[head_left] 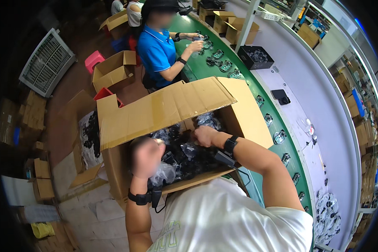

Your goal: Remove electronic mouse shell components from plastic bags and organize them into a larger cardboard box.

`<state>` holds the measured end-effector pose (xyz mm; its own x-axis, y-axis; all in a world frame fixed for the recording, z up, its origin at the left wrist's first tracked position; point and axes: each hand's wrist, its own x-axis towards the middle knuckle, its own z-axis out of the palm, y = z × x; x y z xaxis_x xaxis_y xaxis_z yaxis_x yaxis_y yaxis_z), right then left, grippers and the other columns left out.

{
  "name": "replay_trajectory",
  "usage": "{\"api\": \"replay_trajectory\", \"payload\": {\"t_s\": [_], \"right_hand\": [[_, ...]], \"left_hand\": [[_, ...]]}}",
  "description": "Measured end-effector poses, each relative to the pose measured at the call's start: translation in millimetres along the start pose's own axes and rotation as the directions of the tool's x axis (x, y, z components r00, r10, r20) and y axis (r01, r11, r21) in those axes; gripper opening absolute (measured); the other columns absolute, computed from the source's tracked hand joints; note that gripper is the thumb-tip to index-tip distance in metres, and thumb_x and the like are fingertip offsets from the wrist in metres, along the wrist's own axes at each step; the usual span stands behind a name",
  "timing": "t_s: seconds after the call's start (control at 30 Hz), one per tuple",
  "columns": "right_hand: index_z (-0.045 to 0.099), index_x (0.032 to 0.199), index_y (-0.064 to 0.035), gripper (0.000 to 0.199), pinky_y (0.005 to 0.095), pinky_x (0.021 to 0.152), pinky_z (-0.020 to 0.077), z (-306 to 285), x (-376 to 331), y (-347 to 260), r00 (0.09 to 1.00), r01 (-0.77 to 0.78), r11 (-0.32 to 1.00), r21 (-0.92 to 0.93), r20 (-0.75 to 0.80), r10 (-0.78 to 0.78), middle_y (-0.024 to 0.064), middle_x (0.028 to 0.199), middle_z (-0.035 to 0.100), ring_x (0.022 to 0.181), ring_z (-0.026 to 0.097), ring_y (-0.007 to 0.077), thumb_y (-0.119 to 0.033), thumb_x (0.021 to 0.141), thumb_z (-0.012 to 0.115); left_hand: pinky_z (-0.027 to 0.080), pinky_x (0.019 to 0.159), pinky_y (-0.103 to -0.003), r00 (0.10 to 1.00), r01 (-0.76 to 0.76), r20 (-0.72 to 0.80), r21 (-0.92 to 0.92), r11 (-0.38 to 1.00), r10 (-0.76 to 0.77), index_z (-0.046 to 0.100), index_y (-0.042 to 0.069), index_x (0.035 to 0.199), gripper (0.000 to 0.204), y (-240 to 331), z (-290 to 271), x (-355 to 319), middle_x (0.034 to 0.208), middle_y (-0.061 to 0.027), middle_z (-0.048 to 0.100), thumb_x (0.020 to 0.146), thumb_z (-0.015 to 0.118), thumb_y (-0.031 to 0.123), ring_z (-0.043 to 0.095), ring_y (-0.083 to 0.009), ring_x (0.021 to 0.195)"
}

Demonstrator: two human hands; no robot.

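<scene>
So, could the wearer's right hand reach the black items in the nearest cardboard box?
Probably yes: the right hand is within the open box, beside the black items, and nothing seems to block it.

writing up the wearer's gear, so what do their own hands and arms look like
The left hand and the right hand are both ungloved, the left one blurred. Each wrist carries a black strap with a dark boxy module and a thin black cable. The right arm is covered only by a short white sleeve.
</scene>
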<state>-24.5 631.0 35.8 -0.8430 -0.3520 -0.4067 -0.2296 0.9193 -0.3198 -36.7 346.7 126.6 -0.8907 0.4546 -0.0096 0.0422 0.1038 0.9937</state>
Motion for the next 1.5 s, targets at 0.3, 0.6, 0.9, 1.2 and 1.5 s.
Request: {"api": "replay_trajectory", "payload": {"t_s": [0.3,0.6,0.9,1.2,1.5], "right_hand": [[0.076,0.097,-0.0061,0.011,0.0314,0.074,0.0539,-53.4,-65.1,-39.6,0.911,0.345,0.656,0.671,-0.407,-0.063,0.0087,0.085,0.074,0.078,0.069,0.0178,-0.01,0.087,0.075],[0.073,0.102,-0.008,0.016,0.0397,0.078,0.0561,-52.6,-69.7,-35.6,0.841,0.34,0.82,0.46,-0.538,-0.047,0.0145,0.094,0.074,0.087,0.07,0.0357,-0.012,0.087,0.071],[0.071,0.118,-0.0175,0.041,0.0434,0.088,0.0543,-4.5,9.5,-7.7,0.973,0.228,0.967,0.114,-0.074,-0.221,0.01,0.109,0.073,0.101,0.068,0.0357,-0.019,0.077,0.07],[0.074,0.101,-0.0052,0.021,0.0303,0.073,0.054,-47.2,-53.3,-42.4,0.948,0.302,0.517,0.801,-0.309,-0.074,0.0054,0.085,0.073,0.076,0.067,0.0144,-0.008,0.08,0.078],[0.076,0.079,-0.0114,0.007,0.0397,0.077,0.0553,-64.1,-84.0,-72.5,0.875,0.211,0.972,0.1,-0.463,-0.143,0.0078,0.089,0.072,0.089,0.069,0.0291,-0.015,0.074,0.072]], "left_hand": [[0.051,0.06,-0.04,0.989,-0.048,0.139,0.645,0.763,-0.056,0.077,0.017,0.108,0.025,22.7,22.2,0.8,0.066,-0.0151,0.064,0.085,0.073,0.028,0.065,-0.032,0.062],[0.055,0.065,-0.042,0.992,-0.12,0.11,0.621,0.774,0.066,0.077,0.012,0.094,0.015,14.9,27.7,7.2,0.075,-0.017,0.069,0.089,0.069,0.024,0.069,-0.0361,0.072],[0.054,0.071,-0.042,0.978,-0.01,0.153,0.72,0.694,-0.144,0.075,0.015,0.108,0.027,4.6,18.0,4.8,0.081,-0.0136,0.069,0.083,0.075,0.024,0.069,-0.0335,0.078],[0.052,0.065,-0.034,0.979,-0.181,0.183,0.551,0.815,0.094,0.077,0.004,0.1,0.031,1.9,26.7,0.7,0.081,-0.0118,0.069,0.076,0.083,0.022,0.068,-0.0268,0.071],[0.054,0.065,-0.04,0.939,-0.206,0.339,0.681,0.703,-0.053,0.078,0.007,0.087,0.019,20.1,33.1,-1.7,0.081,-0.0139,0.071,0.081,0.078,0.025,0.068,-0.0338,0.071]]}}
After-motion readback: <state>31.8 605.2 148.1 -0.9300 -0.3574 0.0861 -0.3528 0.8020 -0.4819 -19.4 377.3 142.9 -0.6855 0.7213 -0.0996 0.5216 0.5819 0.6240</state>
